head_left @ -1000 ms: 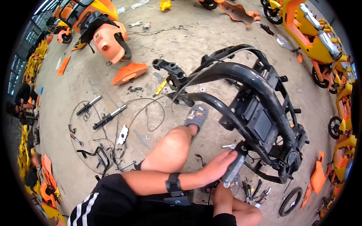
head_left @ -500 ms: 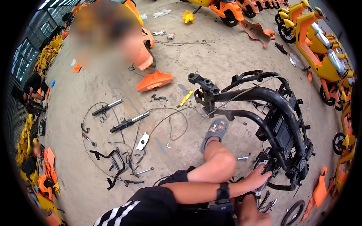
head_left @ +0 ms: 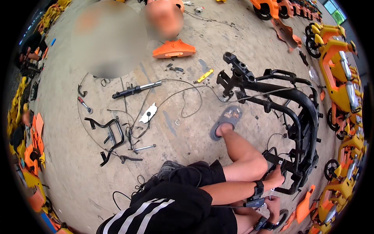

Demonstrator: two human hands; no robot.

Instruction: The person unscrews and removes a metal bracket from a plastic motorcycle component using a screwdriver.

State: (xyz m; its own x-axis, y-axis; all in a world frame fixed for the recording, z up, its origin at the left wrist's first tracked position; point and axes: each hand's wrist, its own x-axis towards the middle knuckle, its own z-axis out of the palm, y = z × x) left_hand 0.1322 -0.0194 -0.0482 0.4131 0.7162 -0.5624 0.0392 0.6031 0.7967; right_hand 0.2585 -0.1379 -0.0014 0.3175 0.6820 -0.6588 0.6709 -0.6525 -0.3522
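A black scooter frame [head_left: 290, 91], stripped to its tubes, stands tilted on the floor at the right. My left hand [head_left: 276, 177] is closed around a black bracket [head_left: 275, 159] low on the frame's near side. Just below it, my right hand [head_left: 273, 206] is curled with its fingers pressed together, and whatever they hold is too small to name. Beside those fingers sits a small dark box-shaped device [head_left: 255, 203], near the strap on my left wrist. My left foot, in a grey clog [head_left: 228, 121], rests by the frame's front end.
On the floor at left lie a fork leg [head_left: 136, 89], a ratchet [head_left: 84, 104], a black tube bracket [head_left: 117, 134], a white plate [head_left: 148, 113] and loose cables. An orange panel [head_left: 174, 50] lies ahead. Yellow-orange scooters [head_left: 337, 74] line the right; another person [head_left: 31, 46] is far left.
The view has turned, shifting the floor parts upward. My right hand has come out from below my left arm into plain sight. My left hand stays low on the frame.
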